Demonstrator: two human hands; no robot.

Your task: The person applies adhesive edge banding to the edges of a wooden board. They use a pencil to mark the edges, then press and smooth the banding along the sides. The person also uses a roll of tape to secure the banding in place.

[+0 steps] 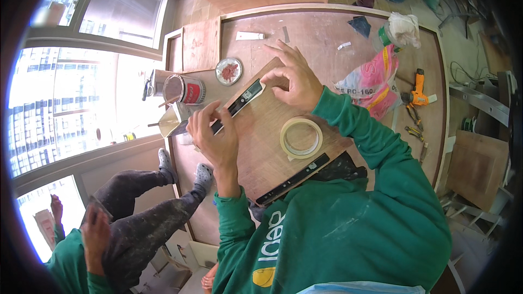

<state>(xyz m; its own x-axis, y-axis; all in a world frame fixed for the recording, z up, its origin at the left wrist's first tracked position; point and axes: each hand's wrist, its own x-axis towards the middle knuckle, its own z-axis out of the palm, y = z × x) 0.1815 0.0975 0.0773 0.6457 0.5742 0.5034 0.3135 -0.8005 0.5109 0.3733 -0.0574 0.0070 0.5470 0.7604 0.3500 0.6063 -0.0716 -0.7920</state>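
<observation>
While a wooden board's (259,141) far edge is lined by a black strip (251,94), the open can's (192,92) contents are obscured. The strip is part-hidden by the left hand (213,139) and met by the right hand (299,79), both half-spread; any pinch cannot be told. Red paste (230,71) is held in a dish (219,74).

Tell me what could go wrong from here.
The can stands close to the left hand and might get knocked over. The tape roll lies loose on the board, so the right sleeve nearby could brush it aside.
</observation>
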